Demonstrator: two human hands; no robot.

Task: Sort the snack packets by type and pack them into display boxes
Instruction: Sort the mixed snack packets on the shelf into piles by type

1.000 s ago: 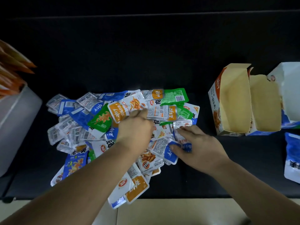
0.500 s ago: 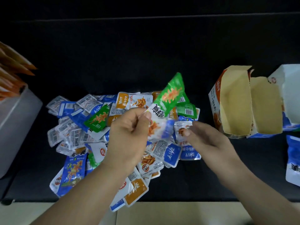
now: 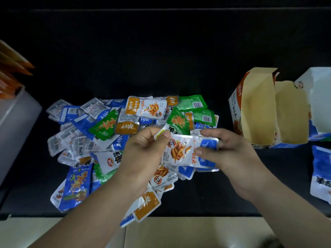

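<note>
— Where's the pile [image 3: 107, 126]?
— Mid-table [image 3: 161, 68], a loose heap of blue, green and orange packs.
— And the hands?
— Over the pile's right edge. The left hand [image 3: 143, 154] pinches one end of a blue-and-white packet [image 3: 180, 151]. The right hand [image 3: 232, 154] grips the other end, thumb on top.
— Boxes?
— An open orange box [image 3: 258, 111] stands right of the pile, well apart; a blue box [image 3: 290, 111] further right.

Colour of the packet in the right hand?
The packet is white with a blue end and orange snack print; head view.
</note>
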